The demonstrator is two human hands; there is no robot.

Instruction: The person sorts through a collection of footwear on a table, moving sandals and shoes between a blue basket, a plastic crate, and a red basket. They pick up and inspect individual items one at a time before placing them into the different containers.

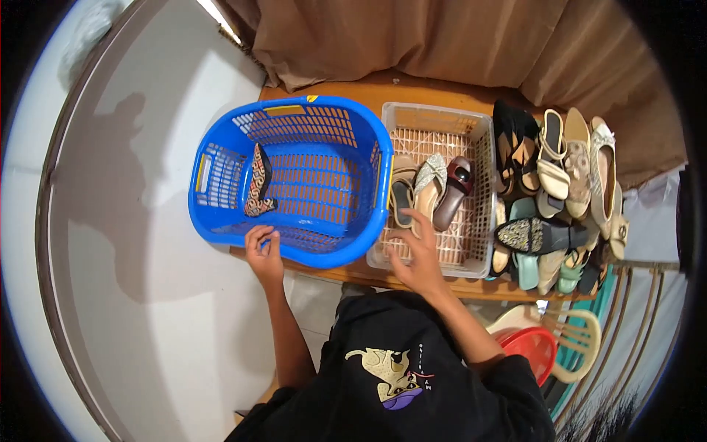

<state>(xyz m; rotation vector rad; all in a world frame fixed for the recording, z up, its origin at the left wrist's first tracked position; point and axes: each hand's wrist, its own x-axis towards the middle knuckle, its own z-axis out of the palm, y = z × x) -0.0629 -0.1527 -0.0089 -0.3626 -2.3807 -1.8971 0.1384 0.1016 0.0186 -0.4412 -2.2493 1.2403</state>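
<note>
free: blue basket mostly open | white crate right half open | blocked: shoe pile far right

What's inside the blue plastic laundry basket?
One patterned black-and-tan shoe stands against the left wall of the blue plastic laundry basket; nothing else shows. The floor and wall directly behind that shoe are covered.
</note>
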